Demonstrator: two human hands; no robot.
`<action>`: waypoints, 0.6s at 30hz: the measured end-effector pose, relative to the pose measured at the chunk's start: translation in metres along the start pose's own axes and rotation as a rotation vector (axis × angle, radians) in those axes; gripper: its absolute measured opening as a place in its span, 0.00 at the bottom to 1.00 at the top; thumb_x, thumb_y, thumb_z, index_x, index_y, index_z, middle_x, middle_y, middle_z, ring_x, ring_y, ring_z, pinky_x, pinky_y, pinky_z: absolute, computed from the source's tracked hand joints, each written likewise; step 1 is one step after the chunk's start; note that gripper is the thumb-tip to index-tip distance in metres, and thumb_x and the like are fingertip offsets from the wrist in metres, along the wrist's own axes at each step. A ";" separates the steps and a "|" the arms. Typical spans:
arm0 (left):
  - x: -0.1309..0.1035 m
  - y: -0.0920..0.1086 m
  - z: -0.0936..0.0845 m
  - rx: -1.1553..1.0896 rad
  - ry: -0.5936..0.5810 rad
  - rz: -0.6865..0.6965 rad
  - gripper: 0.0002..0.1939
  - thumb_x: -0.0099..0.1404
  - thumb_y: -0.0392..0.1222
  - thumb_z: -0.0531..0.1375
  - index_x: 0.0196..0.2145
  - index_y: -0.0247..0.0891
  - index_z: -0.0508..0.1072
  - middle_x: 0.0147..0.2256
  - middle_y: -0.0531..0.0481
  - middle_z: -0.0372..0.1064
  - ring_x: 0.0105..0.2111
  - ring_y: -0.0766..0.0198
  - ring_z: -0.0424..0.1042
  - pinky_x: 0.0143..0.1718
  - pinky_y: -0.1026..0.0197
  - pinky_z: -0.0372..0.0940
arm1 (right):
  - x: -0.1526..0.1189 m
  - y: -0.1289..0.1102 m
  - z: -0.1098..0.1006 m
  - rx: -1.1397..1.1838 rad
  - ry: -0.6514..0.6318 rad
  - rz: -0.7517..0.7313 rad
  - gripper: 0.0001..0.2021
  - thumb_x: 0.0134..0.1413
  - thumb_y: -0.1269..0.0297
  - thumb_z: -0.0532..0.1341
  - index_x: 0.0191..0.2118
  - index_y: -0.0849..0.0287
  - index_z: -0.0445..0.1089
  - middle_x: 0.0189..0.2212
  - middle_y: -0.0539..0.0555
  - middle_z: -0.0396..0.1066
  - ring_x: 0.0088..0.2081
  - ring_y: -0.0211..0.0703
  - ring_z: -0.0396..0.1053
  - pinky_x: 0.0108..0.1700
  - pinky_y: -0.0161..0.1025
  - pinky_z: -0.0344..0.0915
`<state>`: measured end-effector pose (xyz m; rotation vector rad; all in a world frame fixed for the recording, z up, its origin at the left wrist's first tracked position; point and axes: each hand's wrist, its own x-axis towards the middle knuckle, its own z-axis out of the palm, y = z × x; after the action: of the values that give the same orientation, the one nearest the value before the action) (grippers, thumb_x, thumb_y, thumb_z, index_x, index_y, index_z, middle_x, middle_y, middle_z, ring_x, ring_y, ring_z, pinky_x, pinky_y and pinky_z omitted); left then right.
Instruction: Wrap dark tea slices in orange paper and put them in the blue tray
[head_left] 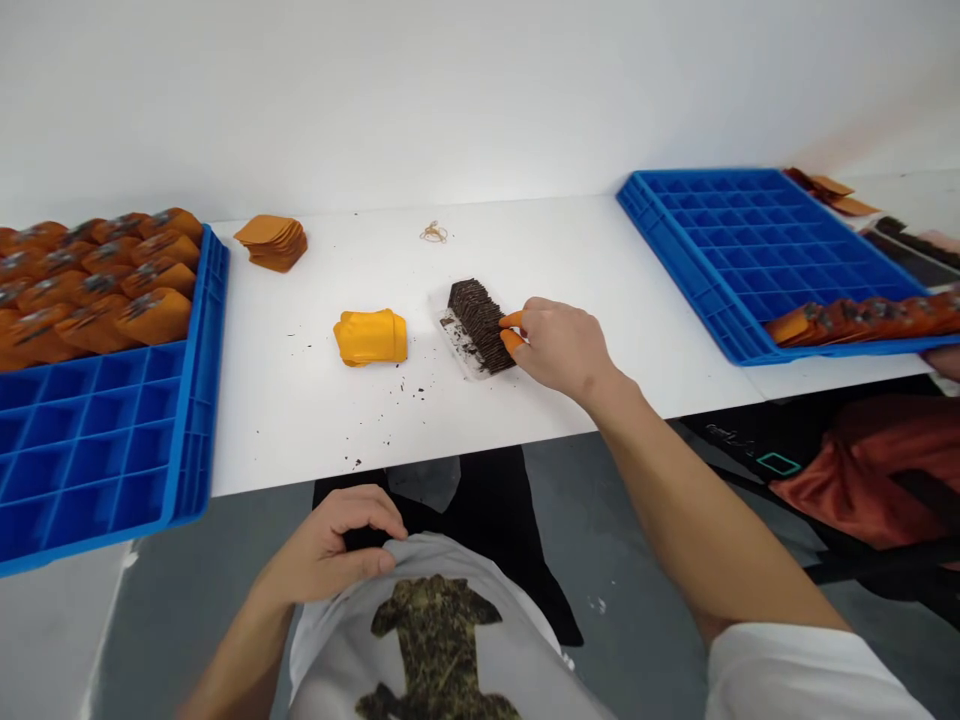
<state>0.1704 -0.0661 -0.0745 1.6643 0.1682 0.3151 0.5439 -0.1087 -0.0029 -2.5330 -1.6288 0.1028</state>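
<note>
My right hand [566,345] reaches over the table, with orange finger covers on thumb and forefinger. Their tips pinch the right edge of a row of thin dark brown strips [476,320]. These strips stand packed in a small clear tray [456,340], with dark crumbs at its left side. A short stack of yellow paper packets [371,337] lies left of the tray. My left hand [345,545] rests at the shirt below the table edge, its thumb and fingers apart with nothing visible between them.
A blue compartment tray [199,400] at left holds many filled orange packets. Another blue tray [675,255] at right has a row of packets along its near edge. Orange packets [274,243] and rubber bands [433,233] lie at the back. Another person's hand [943,362] shows far right.
</note>
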 end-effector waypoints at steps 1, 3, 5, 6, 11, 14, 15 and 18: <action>-0.001 -0.001 -0.002 -0.002 0.000 -0.004 0.09 0.76 0.44 0.69 0.51 0.44 0.84 0.43 0.46 0.80 0.41 0.62 0.79 0.44 0.63 0.72 | 0.000 -0.001 0.000 -0.007 -0.012 -0.006 0.17 0.69 0.67 0.58 0.49 0.55 0.86 0.46 0.59 0.81 0.43 0.55 0.76 0.37 0.46 0.58; -0.003 -0.002 -0.005 -0.008 0.001 -0.010 0.09 0.76 0.44 0.69 0.51 0.44 0.84 0.43 0.46 0.80 0.41 0.63 0.79 0.44 0.63 0.72 | 0.000 0.001 0.000 0.012 -0.028 -0.022 0.19 0.69 0.67 0.57 0.52 0.53 0.86 0.46 0.57 0.81 0.43 0.52 0.76 0.38 0.46 0.61; -0.004 -0.004 -0.006 -0.013 0.001 -0.014 0.09 0.76 0.45 0.69 0.51 0.44 0.84 0.43 0.46 0.80 0.41 0.63 0.79 0.44 0.64 0.71 | 0.001 0.005 0.001 0.086 -0.026 -0.038 0.19 0.68 0.67 0.58 0.54 0.52 0.85 0.44 0.56 0.80 0.42 0.51 0.75 0.41 0.46 0.64; -0.004 -0.005 -0.006 -0.016 -0.001 -0.014 0.09 0.76 0.45 0.69 0.51 0.45 0.84 0.43 0.47 0.80 0.41 0.63 0.79 0.44 0.64 0.71 | 0.002 0.009 0.001 0.133 -0.011 -0.043 0.19 0.68 0.66 0.59 0.54 0.52 0.85 0.43 0.56 0.80 0.41 0.50 0.75 0.41 0.46 0.65; -0.003 -0.007 -0.004 -0.032 -0.007 -0.011 0.09 0.76 0.46 0.69 0.52 0.46 0.83 0.44 0.47 0.80 0.41 0.63 0.79 0.44 0.63 0.72 | 0.006 0.022 0.004 0.182 0.106 -0.019 0.14 0.64 0.63 0.63 0.47 0.52 0.87 0.37 0.55 0.79 0.36 0.48 0.72 0.39 0.46 0.64; -0.001 -0.007 -0.003 -0.038 -0.010 -0.016 0.10 0.76 0.46 0.69 0.52 0.45 0.83 0.44 0.47 0.79 0.41 0.63 0.79 0.44 0.63 0.72 | 0.006 0.019 0.004 0.120 0.127 -0.003 0.13 0.64 0.60 0.66 0.48 0.53 0.87 0.37 0.55 0.78 0.34 0.47 0.70 0.37 0.45 0.61; -0.001 -0.007 -0.003 -0.037 -0.011 -0.017 0.10 0.76 0.46 0.69 0.52 0.45 0.83 0.44 0.46 0.79 0.41 0.62 0.79 0.44 0.63 0.72 | 0.007 0.015 0.003 0.108 0.131 -0.021 0.13 0.64 0.60 0.66 0.49 0.52 0.87 0.38 0.55 0.78 0.34 0.47 0.70 0.37 0.45 0.60; -0.001 -0.006 -0.002 -0.030 -0.014 -0.023 0.10 0.76 0.46 0.69 0.52 0.45 0.84 0.44 0.46 0.80 0.41 0.62 0.79 0.44 0.63 0.72 | 0.009 0.002 -0.002 0.055 0.110 -0.142 0.13 0.64 0.63 0.66 0.50 0.52 0.86 0.41 0.56 0.78 0.38 0.48 0.71 0.38 0.44 0.60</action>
<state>0.1694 -0.0634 -0.0799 1.6332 0.1710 0.2877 0.5497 -0.1019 -0.0016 -2.3310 -1.7315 -0.0055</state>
